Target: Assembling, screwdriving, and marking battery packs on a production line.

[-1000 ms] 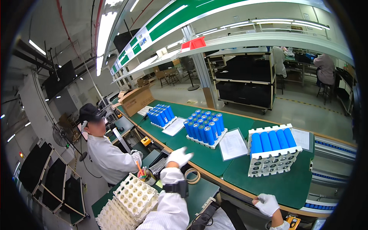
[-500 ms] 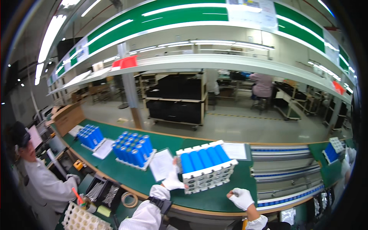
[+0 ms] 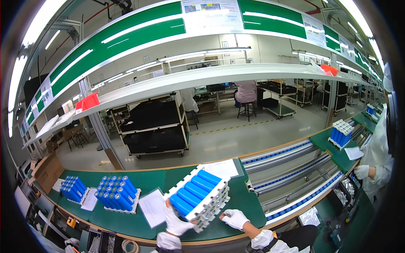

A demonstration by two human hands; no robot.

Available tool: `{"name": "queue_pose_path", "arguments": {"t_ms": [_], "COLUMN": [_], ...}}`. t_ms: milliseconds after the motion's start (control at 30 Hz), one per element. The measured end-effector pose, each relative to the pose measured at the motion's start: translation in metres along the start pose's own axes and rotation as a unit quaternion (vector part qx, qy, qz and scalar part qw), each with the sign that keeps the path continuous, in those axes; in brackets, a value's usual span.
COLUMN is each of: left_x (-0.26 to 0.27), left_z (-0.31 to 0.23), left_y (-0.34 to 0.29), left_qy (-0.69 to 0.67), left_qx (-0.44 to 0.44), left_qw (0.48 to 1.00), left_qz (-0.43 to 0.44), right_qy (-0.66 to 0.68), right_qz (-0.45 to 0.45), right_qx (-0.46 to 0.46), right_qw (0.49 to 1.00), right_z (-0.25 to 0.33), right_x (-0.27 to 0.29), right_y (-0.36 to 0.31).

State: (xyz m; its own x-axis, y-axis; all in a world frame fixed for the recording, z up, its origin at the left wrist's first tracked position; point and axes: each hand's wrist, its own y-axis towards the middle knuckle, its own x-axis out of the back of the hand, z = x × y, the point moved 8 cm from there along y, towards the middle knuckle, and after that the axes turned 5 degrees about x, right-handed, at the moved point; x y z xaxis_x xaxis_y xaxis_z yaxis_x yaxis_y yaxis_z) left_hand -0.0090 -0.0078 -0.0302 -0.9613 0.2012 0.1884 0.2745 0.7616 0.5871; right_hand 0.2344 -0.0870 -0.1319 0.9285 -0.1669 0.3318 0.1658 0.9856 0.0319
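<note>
My left hand (image 3: pixel 176 220), in a white glove with bare fingertips, grips the near left side of a battery pack (image 3: pixel 196 192). Blue cylindrical cells lie sideways in the pack, between two white plastic cell holders; it is tilted over the green bench top. Just right of the pack is my right hand (image 3: pixel 236 219), gloved the same way and apart from it. Its fingers are curled together, and whatever they may hold is hidden. To the left, an upright block of blue cells (image 3: pixel 117 194) stands in a white holder.
Paper sheets (image 3: pixel 152 207) lie beside the pack. Another cell block (image 3: pixel 74 189) stands farther left. A roller conveyor (image 3: pixel 295 185) runs to the right, with a co-worker's sleeve (image 3: pixel 377 168) at the far right. A tape roll (image 3: pixel 130 246) and parts bins (image 3: pixel 101 242) are at lower left.
The view has swung to the right, bringing the co-worker on that side into sight. The pack is tilted more steeply, still in my left hand. My right hand stays near it.
</note>
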Motion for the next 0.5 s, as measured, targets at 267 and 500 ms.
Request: {"name": "queue_pose_path", "arguments": {"t_ms": [267, 500], "left_x": [-0.068, 0.001], "left_z": [-0.085, -0.086], "left_y": [-0.067, -0.009], "left_qy": [0.367, -0.037], "left_qx": [0.109, 0.226], "left_qw": [0.914, 0.970], "left_qz": [-0.135, -0.086], "right_qy": [0.023, -0.094], "right_qz": [-0.170, -0.157], "right_qx": [0.017, -0.037], "right_qw": [0.985, 0.982], "right_z": [0.006, 0.020], "right_x": [0.068, 0.101], "right_y": [-0.014, -0.073]}}
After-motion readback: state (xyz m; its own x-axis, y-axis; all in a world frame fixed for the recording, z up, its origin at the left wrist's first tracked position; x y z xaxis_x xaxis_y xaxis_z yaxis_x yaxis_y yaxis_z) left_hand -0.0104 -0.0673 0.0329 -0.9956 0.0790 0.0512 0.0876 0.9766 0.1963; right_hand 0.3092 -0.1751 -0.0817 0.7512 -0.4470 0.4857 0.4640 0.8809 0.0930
